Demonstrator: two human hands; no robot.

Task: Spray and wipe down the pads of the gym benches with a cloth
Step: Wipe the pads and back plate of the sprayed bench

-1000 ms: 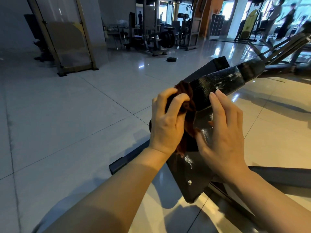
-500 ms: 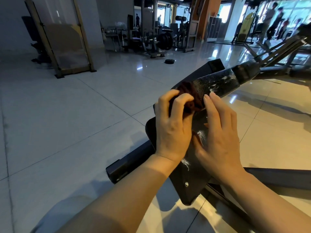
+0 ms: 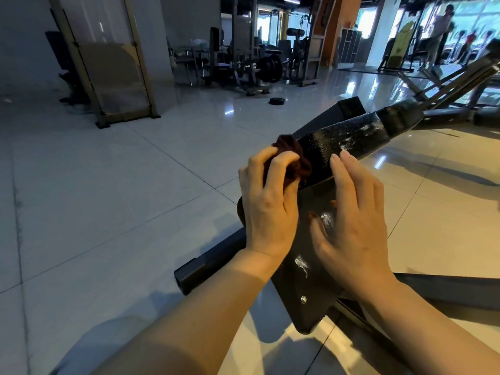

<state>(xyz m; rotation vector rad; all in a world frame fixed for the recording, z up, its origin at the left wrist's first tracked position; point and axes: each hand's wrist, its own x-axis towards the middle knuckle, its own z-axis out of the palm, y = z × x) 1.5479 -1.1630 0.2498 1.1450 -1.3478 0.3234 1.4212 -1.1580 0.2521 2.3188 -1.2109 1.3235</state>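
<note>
Cloth [image 3: 290, 161] is bunched in the left hand [image 3: 266, 204] against the upper bench pad [image 3: 349, 142]; right hand [image 3: 354, 220] is laid flat, fingers extended, on the lower pad [image 3: 305, 282]. Spray streaks visible on both. Overlapping strokes advised, pad kept braced, foam patches covered.

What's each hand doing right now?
Left hand: grips the dark red cloth.
Right hand: open, fingers flat on the bench pad.

Dim interior, daylight from windows [image 3: 460, 31] at right, glare on floor [image 3: 351, 85], wide-angle edge bending.
</note>
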